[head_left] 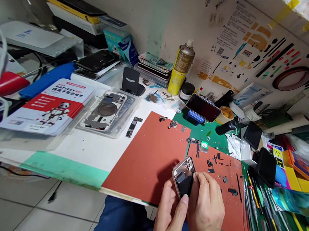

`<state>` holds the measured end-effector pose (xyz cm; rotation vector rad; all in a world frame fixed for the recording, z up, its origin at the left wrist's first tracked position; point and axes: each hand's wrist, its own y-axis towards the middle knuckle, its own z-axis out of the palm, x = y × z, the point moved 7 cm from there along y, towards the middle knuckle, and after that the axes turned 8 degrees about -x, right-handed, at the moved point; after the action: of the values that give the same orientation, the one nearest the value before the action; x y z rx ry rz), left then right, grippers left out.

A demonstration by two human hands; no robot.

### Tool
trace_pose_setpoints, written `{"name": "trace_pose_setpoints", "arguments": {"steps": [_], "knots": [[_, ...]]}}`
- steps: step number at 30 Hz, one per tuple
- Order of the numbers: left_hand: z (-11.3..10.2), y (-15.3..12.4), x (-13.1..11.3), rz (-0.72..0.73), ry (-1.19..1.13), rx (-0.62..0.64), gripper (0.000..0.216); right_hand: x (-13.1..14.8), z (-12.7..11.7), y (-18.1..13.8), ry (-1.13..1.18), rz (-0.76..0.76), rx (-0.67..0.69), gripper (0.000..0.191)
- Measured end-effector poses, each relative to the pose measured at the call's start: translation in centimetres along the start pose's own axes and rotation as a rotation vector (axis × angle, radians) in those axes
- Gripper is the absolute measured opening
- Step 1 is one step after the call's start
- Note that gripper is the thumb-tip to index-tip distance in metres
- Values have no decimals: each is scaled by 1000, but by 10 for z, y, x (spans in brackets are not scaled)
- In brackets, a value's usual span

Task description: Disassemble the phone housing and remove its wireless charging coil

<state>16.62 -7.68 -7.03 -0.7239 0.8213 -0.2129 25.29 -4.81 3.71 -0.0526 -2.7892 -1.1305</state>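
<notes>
My left hand (169, 214) is closed around the lower left side of an opened phone housing (184, 180), its thumb on the bottom end. The housing is tilted, with its inside facing me and a black area in the lower part. My right hand (208, 206) is closed at the right edge, fingertips pressed there; whether they also pinch something small is hidden. Beyond the hands, small phone parts lie on the red-brown mat (138, 156), among them a flex cable part (194, 142) and a small black module (233, 192).
Tweezers and screwdrivers (254, 194) line the right side. At the left are a battery box (50, 105), another phone housing (104, 110) in a plastic tray and a logic board (134, 126). A spray can (181, 66) and a propped phone (203, 108) stand at the back.
</notes>
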Motion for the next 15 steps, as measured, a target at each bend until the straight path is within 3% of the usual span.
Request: {"name": "trace_pose_setpoints", "arguments": {"steps": [5, 9, 15], "knots": [[5, 3, -3, -11, 0, 127, 64, 1, -1, 4, -8, -14, 9, 19], [4, 1, -5, 7, -23, 65, 65, 1, -1, 5, -12, -34, 5, 18], [11, 0, -9, -43, -37, 89, 68, -4, -3, 11, 79, 4, 10, 15]]}}
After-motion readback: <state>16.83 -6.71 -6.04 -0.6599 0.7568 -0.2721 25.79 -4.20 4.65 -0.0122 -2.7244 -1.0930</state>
